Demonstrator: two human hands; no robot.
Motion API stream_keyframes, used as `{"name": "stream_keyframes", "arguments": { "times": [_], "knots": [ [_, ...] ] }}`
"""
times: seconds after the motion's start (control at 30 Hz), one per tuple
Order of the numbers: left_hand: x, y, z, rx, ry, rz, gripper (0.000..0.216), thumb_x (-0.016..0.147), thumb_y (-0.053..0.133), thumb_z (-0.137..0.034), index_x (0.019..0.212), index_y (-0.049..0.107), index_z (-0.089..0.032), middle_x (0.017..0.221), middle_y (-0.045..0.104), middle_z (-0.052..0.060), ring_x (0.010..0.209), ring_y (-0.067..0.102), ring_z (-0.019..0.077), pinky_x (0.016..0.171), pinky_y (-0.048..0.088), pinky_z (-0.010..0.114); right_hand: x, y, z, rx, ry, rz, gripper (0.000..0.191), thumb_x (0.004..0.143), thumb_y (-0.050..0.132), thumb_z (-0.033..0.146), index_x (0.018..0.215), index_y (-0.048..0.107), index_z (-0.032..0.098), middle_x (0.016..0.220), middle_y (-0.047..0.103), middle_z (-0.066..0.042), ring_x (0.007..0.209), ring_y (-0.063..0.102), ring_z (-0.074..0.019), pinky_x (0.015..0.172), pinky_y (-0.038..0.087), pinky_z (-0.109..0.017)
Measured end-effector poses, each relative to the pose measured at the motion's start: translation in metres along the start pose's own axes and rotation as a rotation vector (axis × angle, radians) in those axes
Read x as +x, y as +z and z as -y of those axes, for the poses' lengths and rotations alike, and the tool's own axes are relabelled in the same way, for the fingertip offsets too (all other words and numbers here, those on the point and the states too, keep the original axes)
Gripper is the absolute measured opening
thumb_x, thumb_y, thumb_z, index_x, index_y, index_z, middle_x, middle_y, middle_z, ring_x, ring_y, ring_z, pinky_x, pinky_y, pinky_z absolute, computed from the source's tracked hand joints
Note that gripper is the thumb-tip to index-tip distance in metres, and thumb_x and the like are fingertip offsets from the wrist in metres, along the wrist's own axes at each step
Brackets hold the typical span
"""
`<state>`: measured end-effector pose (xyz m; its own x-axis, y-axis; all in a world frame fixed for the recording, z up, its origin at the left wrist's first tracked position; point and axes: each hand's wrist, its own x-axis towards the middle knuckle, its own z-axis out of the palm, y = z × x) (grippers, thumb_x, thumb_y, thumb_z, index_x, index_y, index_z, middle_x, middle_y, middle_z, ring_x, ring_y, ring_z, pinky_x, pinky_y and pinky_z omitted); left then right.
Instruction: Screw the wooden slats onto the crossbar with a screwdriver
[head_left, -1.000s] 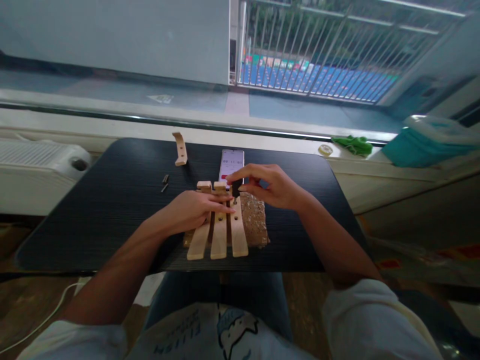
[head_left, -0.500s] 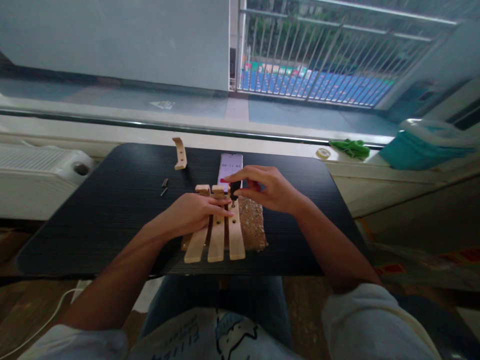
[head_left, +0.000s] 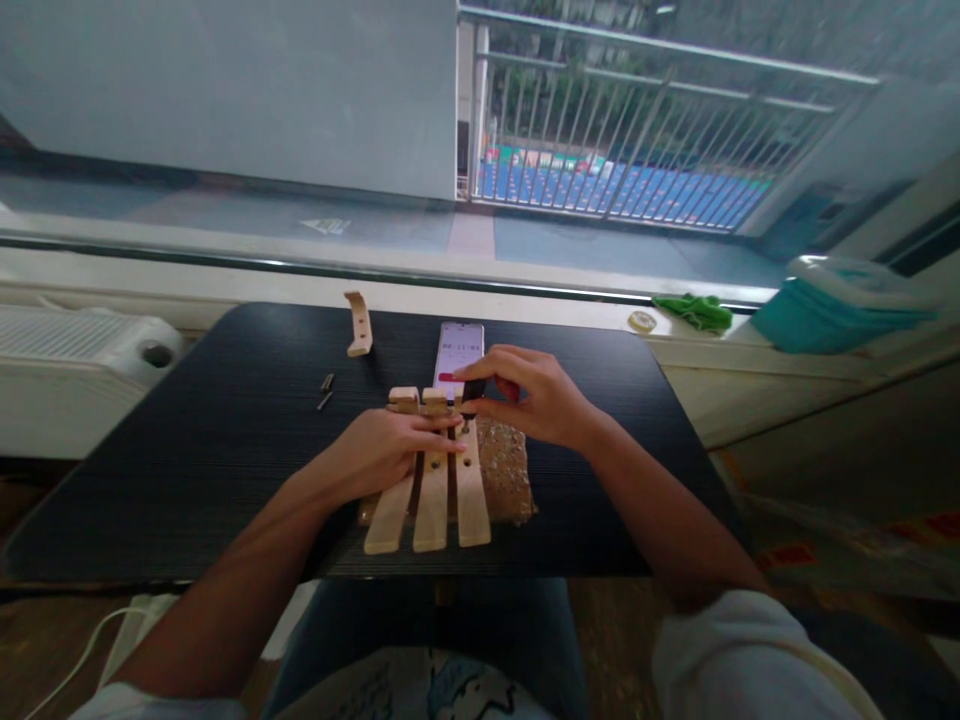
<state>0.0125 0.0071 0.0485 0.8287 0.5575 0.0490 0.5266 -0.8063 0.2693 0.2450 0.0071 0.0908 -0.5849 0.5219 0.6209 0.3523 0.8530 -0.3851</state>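
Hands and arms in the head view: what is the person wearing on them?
Both hands, left and right, are bare: no gloves, rings or watch show. Forearms are uncovered. White short sleeves end near the elbows at the bottom edge.

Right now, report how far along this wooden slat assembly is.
Done: three wooden slats lie side by side on the black table. In hand: the left hand presses them flat while the right hand pinches a small dark tool over the rightmost slat. Left: a curved wooden piece and two loose screws lie apart, unused.
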Motion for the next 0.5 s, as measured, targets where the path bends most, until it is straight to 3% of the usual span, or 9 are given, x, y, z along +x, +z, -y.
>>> {"name": "stream_keyframes", "arguments": {
  "times": [0.5],
  "knots": [
    [-0.002,0.0018,0.001,-0.052,-0.001,-0.03,0.059,0.076,0.047,0.0,0.118,0.067,-0.036,0.136,0.055,-0.005,0.118,0.061,0.0194,0.101,0.048,0.035,-0.0002,0.0033,-0.0037,-0.034,-0.003,-0.03,0.017,0.087,0.065,0.028,0.1,0.062,0.017,0.083,0.063,0.0,0.057,0.045,-0.0052,0.057,0.042,-0.02]
  ]
}}
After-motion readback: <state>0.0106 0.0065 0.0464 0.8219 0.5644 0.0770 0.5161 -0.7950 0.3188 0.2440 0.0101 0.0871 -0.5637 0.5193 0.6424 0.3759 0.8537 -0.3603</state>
